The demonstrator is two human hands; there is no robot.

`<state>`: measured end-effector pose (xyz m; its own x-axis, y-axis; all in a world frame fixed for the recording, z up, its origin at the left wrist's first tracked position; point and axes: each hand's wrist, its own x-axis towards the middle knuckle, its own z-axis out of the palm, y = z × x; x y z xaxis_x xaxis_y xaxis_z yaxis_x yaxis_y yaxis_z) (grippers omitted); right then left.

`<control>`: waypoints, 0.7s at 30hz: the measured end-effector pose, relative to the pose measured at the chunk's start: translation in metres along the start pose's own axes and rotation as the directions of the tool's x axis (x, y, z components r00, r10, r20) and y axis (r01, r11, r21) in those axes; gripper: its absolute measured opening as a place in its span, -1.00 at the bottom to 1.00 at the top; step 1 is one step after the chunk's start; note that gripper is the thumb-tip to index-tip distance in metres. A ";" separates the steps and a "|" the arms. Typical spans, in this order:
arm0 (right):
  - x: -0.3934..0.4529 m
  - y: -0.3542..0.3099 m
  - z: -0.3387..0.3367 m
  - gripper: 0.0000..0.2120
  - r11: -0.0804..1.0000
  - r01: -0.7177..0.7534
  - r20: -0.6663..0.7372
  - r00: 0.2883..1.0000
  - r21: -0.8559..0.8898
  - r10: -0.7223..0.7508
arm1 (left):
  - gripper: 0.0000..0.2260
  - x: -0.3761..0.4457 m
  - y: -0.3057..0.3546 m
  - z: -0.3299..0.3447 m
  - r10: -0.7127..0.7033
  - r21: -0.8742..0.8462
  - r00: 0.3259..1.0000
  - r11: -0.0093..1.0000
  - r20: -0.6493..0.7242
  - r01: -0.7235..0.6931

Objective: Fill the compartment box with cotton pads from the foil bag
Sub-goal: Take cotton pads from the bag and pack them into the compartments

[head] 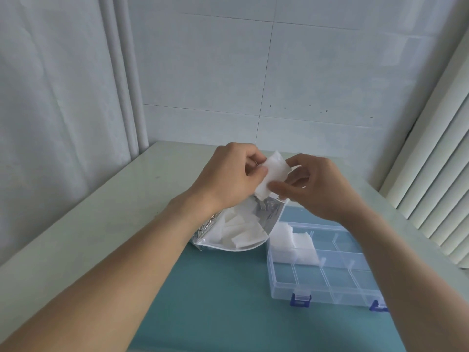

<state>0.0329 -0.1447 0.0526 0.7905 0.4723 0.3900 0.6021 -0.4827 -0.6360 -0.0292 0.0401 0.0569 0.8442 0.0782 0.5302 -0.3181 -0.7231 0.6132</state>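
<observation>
Cotton pads point(272, 175), a small white stack, were held in the air between both hands, above the open mouth of the foil bag point(269, 214). The left hand point(228, 179) was curled on the stack's left side, with the thumb pressed on its face. The fingers point(279, 186) of the right hand point(319, 189) were pinched on its lower right edge. The long axis of the stack was tilted, running from the lower left up toward the far edge of the counter point(106, 199).

The compartment box point(327, 280) was lying open on the teal mat point(223, 301), nearer the counter's right edge, just beside the bag and touching it or nearly so. From the stack, the box lay below, to the right and toward the near edge. Two compartments at its far left corner were already filled with pads point(291, 245); the near row and the cells to the right appeared empty. More pads could be seen inside the bag.

It is judged that the right hand was the nearer one to the empty cells, so the stack would probably be carried down by that hand and turned flat, with its long axis matched to a cell.
</observation>
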 end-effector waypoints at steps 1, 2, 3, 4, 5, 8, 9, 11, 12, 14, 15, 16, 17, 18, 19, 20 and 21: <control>0.000 -0.001 0.000 -0.73 1.000 -0.001 -0.011 1.000 0.002 0.001 | -0.94 0.000 0.000 0.000 -0.001 -0.022 1.000 1.000 -0.029 0.000; 0.000 -0.003 0.000 -0.74 1.000 -0.003 -0.023 1.000 0.007 0.004 | -0.95 0.000 0.000 0.001 -0.001 -0.044 0.999 0.999 -0.053 -0.001; -0.001 -0.004 0.000 -0.74 0.999 -0.007 -0.036 0.999 0.034 0.008 | -0.97 0.000 0.000 0.001 0.002 -0.060 0.998 0.998 -0.067 -0.006; -0.001 -0.005 0.001 -0.74 0.997 -0.011 -0.050 0.999 0.082 0.016 | -0.97 0.000 0.001 0.001 0.012 -0.066 0.997 0.998 -0.073 -0.017; -0.001 -0.006 0.001 -0.73 0.991 -0.017 -0.064 0.998 0.133 0.026 | -0.97 0.000 0.001 0.001 0.024 -0.063 0.997 0.998 -0.073 -0.029; -0.002 -0.009 0.002 -0.65 0.974 -0.006 -0.108 0.994 0.227 0.032 | -0.90 0.001 0.001 0.002 0.024 -0.074 0.997 0.997 -0.070 -0.029; -0.002 -0.009 0.002 -0.66 0.970 0.005 -0.129 0.991 0.245 0.028 | -0.87 0.001 0.002 0.002 0.014 -0.095 0.998 0.995 -0.065 -0.020; -0.001 -0.009 0.001 -0.73 0.956 0.024 -0.163 0.986 0.292 0.025 | -0.84 0.001 0.003 0.002 -0.009 -0.172 0.999 0.985 -0.037 0.003; -0.001 -0.009 0.000 -0.77 0.946 0.029 -0.171 0.985 0.324 0.028 | -0.85 0.001 0.004 0.001 -0.027 -0.226 0.999 0.974 -0.017 0.023; 0.000 -0.008 -0.002 -0.81 0.920 0.022 -0.172 0.984 0.392 0.050 | -0.88 0.001 0.007 0.001 -0.078 -0.334 0.997 0.939 0.026 0.082; -0.001 -0.007 -0.003 -0.82 0.905 0.013 -0.165 0.984 0.426 0.064 | -0.88 0.001 0.008 0.001 -0.101 -0.367 0.994 0.924 0.043 0.110; -0.001 -0.007 -0.004 -0.83 0.889 0.004 -0.154 0.985 0.458 0.074 | -0.86 0.001 0.009 0.001 -0.118 -0.385 0.992 0.914 0.053 0.129; -0.001 -0.007 -0.005 -0.84 0.876 -0.003 -0.140 0.987 0.482 0.080 | -0.84 0.001 0.008 0.001 -0.130 -0.398 0.990 0.906 0.059 0.143; -0.001 -0.006 -0.005 -0.86 0.867 -0.011 -0.122 0.989 0.498 0.082 | -0.83 0.001 0.008 0.002 -0.141 -0.409 0.988 0.899 0.063 0.155; -0.001 -0.006 -0.006 -0.88 0.861 -0.022 -0.095 0.992 0.508 0.081 | -0.83 0.001 0.007 0.002 -0.153 -0.421 0.986 0.892 0.066 0.166; -0.002 -0.005 -0.006 -0.88 0.856 -0.038 -0.058 0.995 0.515 0.079 | -0.84 0.001 0.007 0.003 -0.167 -0.431 0.984 0.884 0.067 0.180; -0.002 -0.005 -0.006 -0.88 0.852 -0.057 -0.020 0.997 0.521 0.079 | -0.86 0.001 0.007 0.003 -0.182 -0.438 0.981 0.878 0.065 0.192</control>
<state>0.0288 -0.1472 0.0589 0.8376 0.4179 0.3518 0.4095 -0.0541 -0.9107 -0.0293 0.0329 0.0597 0.9143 0.1636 0.3705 -0.3061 -0.3199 0.8966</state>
